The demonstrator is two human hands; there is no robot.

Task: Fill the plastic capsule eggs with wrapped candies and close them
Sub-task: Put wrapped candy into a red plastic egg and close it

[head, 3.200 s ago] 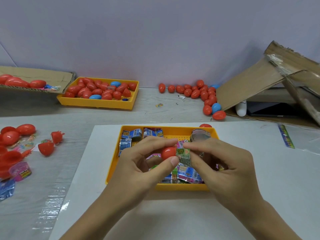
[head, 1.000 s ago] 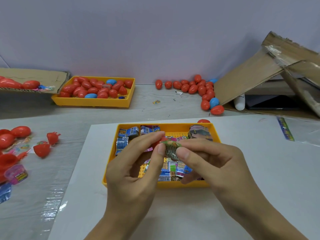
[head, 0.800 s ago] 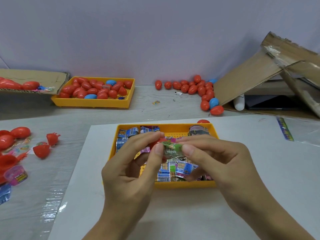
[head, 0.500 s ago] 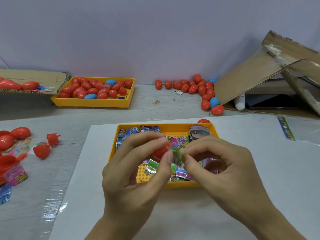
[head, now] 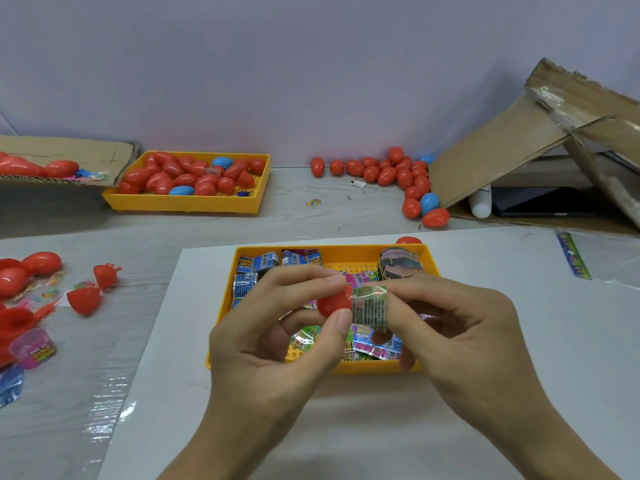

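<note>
Above the yellow candy tray [head: 225, 306], the left hand [head: 277, 344] pinches a red egg half [head: 334, 304] while the right hand [head: 460, 327], fingers clamped on a wrapped candy [head: 370, 308], has now brought it against the shell's mouth, so insertion seems imminent.

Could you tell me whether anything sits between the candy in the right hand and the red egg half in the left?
Nothing visible does. The right hand pinches the wrapped candy right against the red egg half held by the left hand; the two meet with no gap showing.
</note>
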